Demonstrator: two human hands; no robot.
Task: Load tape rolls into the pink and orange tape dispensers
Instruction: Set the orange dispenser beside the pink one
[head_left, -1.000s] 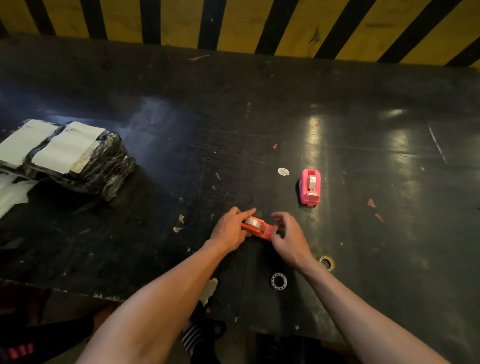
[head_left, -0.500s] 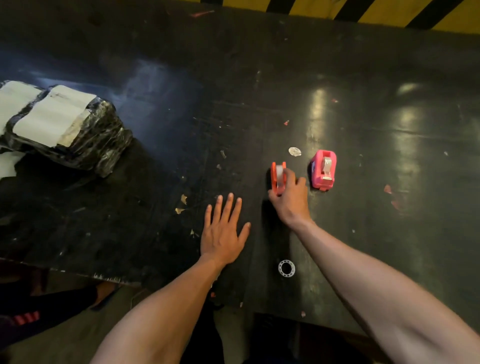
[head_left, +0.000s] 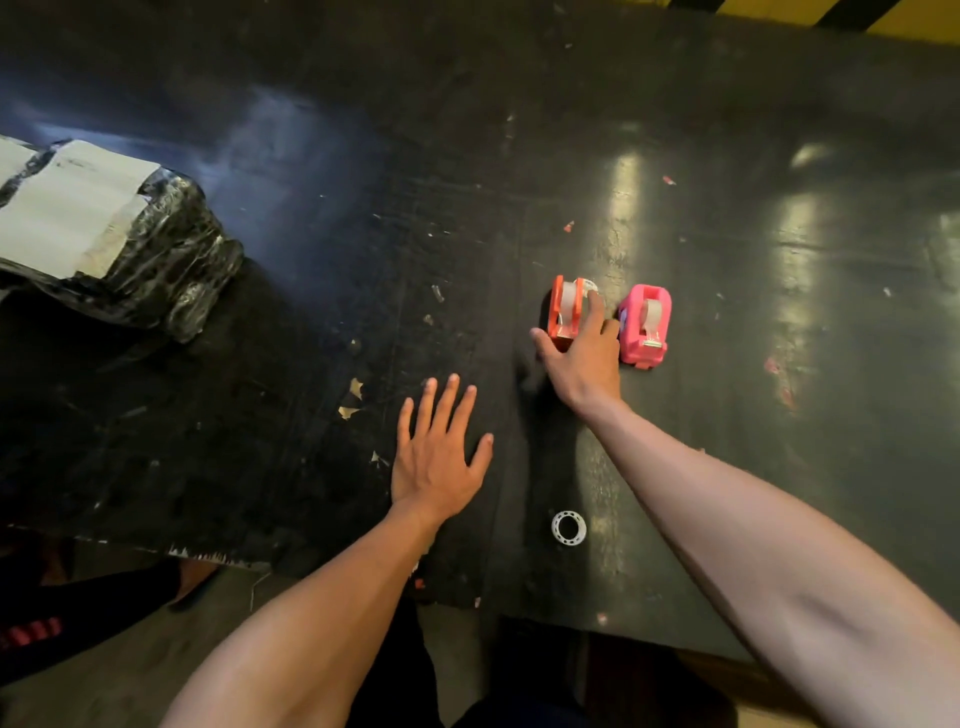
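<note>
The orange tape dispenser (head_left: 565, 307) stands upright on the black table, a clear tape roll showing inside it. My right hand (head_left: 584, 358) is on it, thumb at its left side and fingers over its right side. Just to its right stands the pink tape dispenser (head_left: 645, 325), also with a tape roll in it. My left hand (head_left: 435, 457) lies flat on the table with fingers spread, holding nothing, to the lower left of the dispensers.
A small white plastic ring (head_left: 569, 528) lies near the table's front edge (head_left: 208, 555). A black wrapped bundle with white labels (head_left: 98, 234) sits at the far left. Paper scraps dot the surface. A yellow and black striped wall runs along the back.
One second ago both hands held the orange dispenser near the front. My right hand has since stood it beside the pink one. My left hand let go and lies flat.
</note>
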